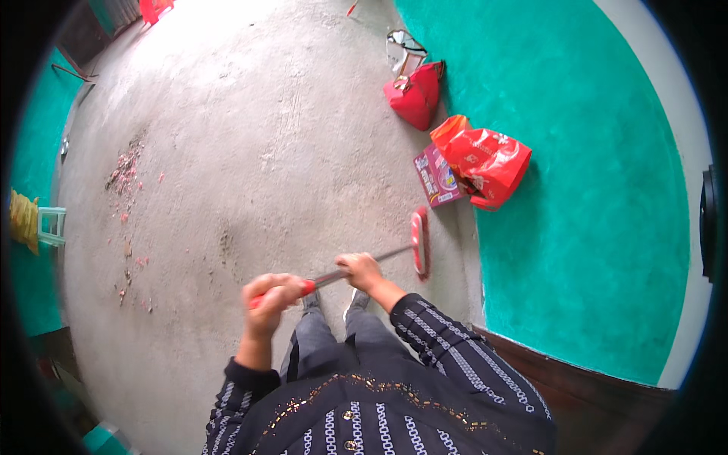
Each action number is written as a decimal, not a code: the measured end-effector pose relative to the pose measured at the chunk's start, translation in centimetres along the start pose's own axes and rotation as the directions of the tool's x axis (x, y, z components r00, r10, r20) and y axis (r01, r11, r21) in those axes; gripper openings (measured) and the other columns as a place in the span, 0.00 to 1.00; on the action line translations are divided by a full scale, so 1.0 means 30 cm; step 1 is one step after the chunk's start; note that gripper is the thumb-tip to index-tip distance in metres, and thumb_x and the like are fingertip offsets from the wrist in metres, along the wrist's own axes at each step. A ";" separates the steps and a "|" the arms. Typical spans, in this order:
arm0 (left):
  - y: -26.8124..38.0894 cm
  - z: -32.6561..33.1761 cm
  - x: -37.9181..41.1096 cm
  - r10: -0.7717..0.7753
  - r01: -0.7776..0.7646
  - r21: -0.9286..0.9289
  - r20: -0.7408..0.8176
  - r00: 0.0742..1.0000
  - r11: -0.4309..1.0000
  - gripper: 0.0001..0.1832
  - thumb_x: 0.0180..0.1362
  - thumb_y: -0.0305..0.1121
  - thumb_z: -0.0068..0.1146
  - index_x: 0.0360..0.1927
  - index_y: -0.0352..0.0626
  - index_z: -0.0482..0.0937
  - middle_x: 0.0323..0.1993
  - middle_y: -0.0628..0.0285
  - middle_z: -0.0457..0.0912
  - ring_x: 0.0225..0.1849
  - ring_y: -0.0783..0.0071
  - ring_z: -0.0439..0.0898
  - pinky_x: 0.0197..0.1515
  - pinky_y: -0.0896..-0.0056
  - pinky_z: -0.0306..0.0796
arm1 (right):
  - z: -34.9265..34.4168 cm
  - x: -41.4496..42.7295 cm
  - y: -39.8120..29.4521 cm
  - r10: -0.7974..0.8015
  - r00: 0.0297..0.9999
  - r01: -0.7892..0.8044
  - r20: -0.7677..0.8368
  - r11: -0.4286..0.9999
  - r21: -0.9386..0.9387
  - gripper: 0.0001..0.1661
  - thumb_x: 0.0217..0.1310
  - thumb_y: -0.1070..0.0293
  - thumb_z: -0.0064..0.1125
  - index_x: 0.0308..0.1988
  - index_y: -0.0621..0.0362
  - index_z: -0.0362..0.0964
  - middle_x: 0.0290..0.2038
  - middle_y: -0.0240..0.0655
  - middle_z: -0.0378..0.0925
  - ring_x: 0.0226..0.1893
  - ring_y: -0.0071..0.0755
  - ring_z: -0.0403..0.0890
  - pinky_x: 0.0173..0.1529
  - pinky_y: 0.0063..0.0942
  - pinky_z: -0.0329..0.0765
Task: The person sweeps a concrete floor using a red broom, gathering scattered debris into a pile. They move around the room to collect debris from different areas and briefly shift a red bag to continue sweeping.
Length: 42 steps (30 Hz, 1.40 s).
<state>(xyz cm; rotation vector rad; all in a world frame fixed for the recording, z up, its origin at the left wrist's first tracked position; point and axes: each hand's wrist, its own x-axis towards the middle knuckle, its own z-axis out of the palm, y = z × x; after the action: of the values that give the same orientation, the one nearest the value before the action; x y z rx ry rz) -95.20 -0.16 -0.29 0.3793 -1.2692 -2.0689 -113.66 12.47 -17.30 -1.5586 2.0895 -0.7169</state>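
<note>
A broom with a red-and-white head (420, 242) and a dark metal handle (393, 253) slants across in front of my body. My left hand (274, 298) is closed around the red grip at the handle's upper end. Lower down the shaft, my right hand (359, 271) is wrapped around it. The broom head is at the concrete floor to my right, close to the foot of the green wall, its red bristles slightly blurred. Debris of reddish scraps and dirt (126, 170) lies scattered on the floor to the left.
Along the right wall (591, 216) stand a purple printed box (437, 176), a red plastic bag (489, 162), a red handbag (418, 94) and a whitish bag (404, 51). A pale green stool (52, 226) is by the left wall. A red object (154, 10) stands at the far left.
</note>
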 end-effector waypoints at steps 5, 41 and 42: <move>-0.234 0.029 0.052 -0.136 0.138 -0.044 0.053 0.989 0.989 0.11 0.58 0.23 0.45 0.20 0.37 0.65 0.21 0.60 0.72 0.25 0.71 0.71 0.36 0.67 0.68 | 0.017 -0.068 0.261 0.155 0.978 -0.147 0.137 0.987 -0.063 0.08 0.50 0.68 0.55 0.35 0.46 0.73 0.31 0.36 0.79 0.36 0.44 0.79 0.39 0.42 0.73; -0.247 0.204 0.271 -0.334 0.236 0.258 0.460 0.823 0.937 0.10 0.53 0.23 0.50 0.17 0.34 0.68 0.17 0.59 0.71 0.23 0.70 0.72 0.30 0.69 0.68 | 0.019 -0.246 0.231 0.369 0.900 -0.337 -0.230 0.926 0.167 0.04 0.55 0.63 0.53 0.30 0.47 0.74 0.28 0.30 0.78 0.35 0.37 0.79 0.40 0.38 0.68; -0.171 0.212 0.306 -0.320 0.213 0.282 0.417 0.851 0.935 0.10 0.52 0.22 0.49 0.17 0.34 0.67 0.16 0.59 0.70 0.22 0.70 0.71 0.28 0.70 0.67 | 0.007 -0.199 0.218 0.316 0.915 -0.270 -0.251 0.941 0.203 0.04 0.55 0.63 0.53 0.30 0.47 0.74 0.28 0.31 0.78 0.34 0.37 0.79 0.40 0.38 0.68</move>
<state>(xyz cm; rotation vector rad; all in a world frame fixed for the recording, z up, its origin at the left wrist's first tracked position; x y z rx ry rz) -107.46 -0.51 -0.78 0.1761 -1.8351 -2.3446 -116.71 19.70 -21.39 -1.0700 2.3301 -1.0158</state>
